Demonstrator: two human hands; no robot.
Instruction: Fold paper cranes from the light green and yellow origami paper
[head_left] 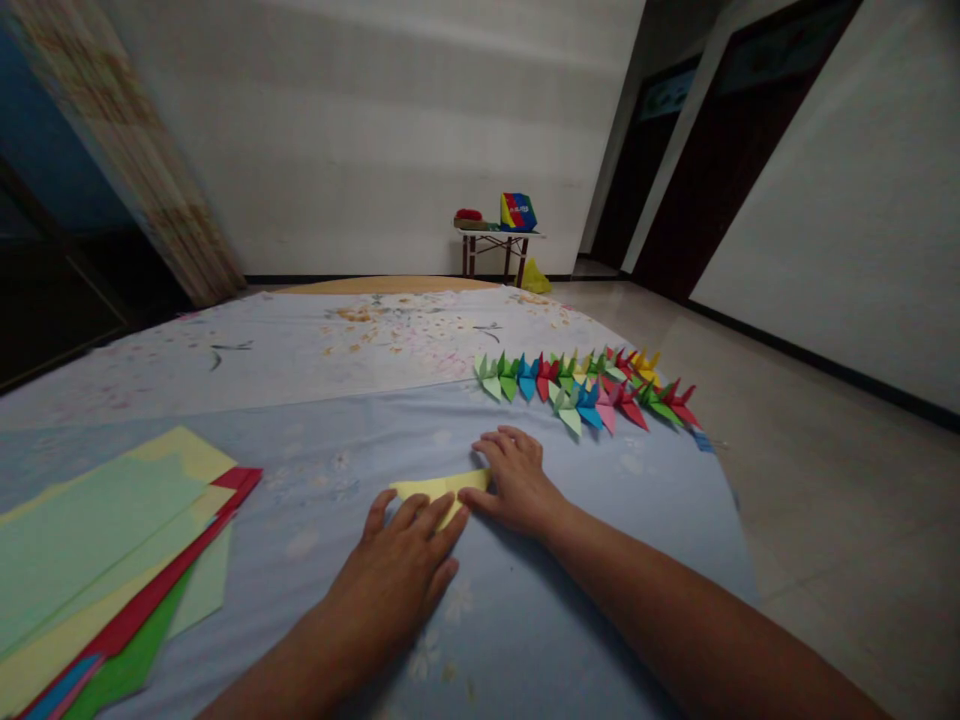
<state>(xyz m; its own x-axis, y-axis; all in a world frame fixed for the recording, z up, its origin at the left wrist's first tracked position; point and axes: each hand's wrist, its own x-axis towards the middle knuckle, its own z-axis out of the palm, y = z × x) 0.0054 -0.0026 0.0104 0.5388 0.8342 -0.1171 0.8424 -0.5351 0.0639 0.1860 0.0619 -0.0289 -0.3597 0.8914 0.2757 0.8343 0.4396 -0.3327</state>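
Observation:
A folded piece of yellow paper (433, 489) lies on the light blue cloth (585, 560) in front of me. My left hand (405, 560) lies flat on its near side, fingers stretched out over the fold. My right hand (517, 480) presses on its right end, fingers spread and bent slightly, thumb along the paper's edge. Neither hand lifts the paper.
A row of several folded paper cranes (585, 385) in green, blue, red, pink and yellow lies beyond my right hand. A stack of coloured paper sheets (105, 560) lies at the left. A small table (496, 240) stands by the far wall. Tiled floor (825, 480) lies to the right.

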